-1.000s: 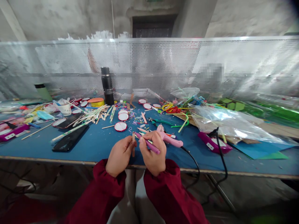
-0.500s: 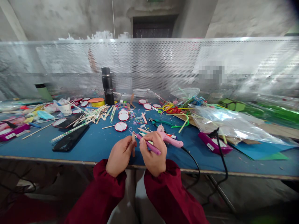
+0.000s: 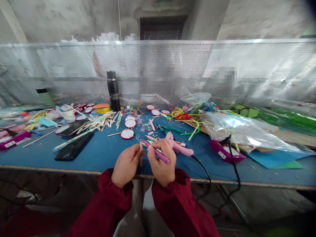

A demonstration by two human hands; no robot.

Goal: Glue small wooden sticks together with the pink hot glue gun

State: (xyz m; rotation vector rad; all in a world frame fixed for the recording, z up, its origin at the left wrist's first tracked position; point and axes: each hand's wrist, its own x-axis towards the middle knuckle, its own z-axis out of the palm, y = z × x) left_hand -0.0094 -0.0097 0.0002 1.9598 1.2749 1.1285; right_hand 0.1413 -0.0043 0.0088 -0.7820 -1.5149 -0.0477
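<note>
Between the thumb and fingers of my left hand point(image 3: 126, 164) a small wooden craft stick point(image 3: 141, 159) is pinched upright, close to the table's front edge. My right hand point(image 3: 163, 161) grips a purple marker pen point(image 3: 163, 157) in a writing hold. The pen's tip end points left at the upper part of the stick; whether it touches I cannot tell. Just right of that hand lies a pink hot glue gun point(image 3: 181, 148) with a black cord. Beyond the hands are white discs with red rims point(image 3: 127, 134) and teal-handled pliers point(image 3: 172, 129).
A black phone point(image 3: 71, 149) and a pile of wooden sticks point(image 3: 103, 120) lie left, with a black bottle point(image 3: 113, 92) behind. To the right are a purple device point(image 3: 225, 153) with a cable, clear plastic bags point(image 3: 242, 128) and coloured pipe cleaners point(image 3: 195, 128). A perforated metal screen point(image 3: 158, 72) stands at the back.
</note>
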